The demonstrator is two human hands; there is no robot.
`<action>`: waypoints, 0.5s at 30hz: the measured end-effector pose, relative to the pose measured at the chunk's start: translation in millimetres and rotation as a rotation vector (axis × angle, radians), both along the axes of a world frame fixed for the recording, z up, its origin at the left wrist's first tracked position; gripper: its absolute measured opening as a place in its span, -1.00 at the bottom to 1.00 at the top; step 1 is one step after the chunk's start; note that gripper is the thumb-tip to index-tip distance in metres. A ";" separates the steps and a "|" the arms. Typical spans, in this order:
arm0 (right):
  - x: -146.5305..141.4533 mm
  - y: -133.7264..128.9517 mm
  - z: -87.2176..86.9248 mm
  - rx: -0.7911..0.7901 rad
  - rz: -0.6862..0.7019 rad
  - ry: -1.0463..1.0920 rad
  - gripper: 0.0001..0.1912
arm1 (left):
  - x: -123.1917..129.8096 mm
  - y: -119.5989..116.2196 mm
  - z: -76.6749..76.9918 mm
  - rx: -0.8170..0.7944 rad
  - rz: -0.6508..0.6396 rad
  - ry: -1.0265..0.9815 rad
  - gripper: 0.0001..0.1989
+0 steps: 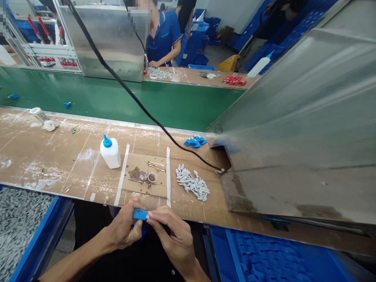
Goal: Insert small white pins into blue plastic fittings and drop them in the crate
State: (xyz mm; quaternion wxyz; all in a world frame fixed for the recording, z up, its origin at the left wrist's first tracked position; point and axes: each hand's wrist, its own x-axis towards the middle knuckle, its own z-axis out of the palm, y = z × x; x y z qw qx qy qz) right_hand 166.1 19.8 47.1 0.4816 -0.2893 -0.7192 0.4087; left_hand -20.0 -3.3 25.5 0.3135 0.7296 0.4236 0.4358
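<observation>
My left hand (125, 226) pinches a small blue plastic part (140, 214) in front of the table's near edge. At that part's right end, my right hand (175, 232) closes its fingertips on a small light grey piece (147, 216), which touches the blue part. Beyond my hands lies a taped cardboard sheet (133, 159) with two small round cups, one of them here (152, 178), and several thin sticks (156, 166). A pile of grey pieces (192, 183) sits right of the sheet, with several blue parts (195, 141) behind it.
A white bottle with a blue cap (110, 152) stands left of the sheet. A black cable (141, 105) crosses the view to a metal housing (293, 137) on the right. Blue bins flank me, grey pieces (20, 227) at left, blue parts (270, 254) at right. A person (163, 37) is across the green belt.
</observation>
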 end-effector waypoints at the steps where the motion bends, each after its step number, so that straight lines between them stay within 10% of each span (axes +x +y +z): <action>1: 4.2 5.1 4.5 0.003 0.003 -0.021 -0.75 | -0.5 1.3 -1.3 -0.021 -0.004 0.005 -0.84; 5: 40.9 49.7 30.4 0.051 -0.259 -0.082 -0.91 | -5.7 4.9 -10.4 -0.119 0.040 -0.066 -0.53; 9: 78.7 137.3 48.8 0.002 -0.757 -0.130 -0.73 | -14.0 1.5 -28.3 -0.342 0.105 0.055 -0.70; 15: 70.5 284.1 50.4 -0.038 -0.678 -0.379 -0.80 | -15.1 -2.0 -54.9 -0.321 0.121 0.288 -0.66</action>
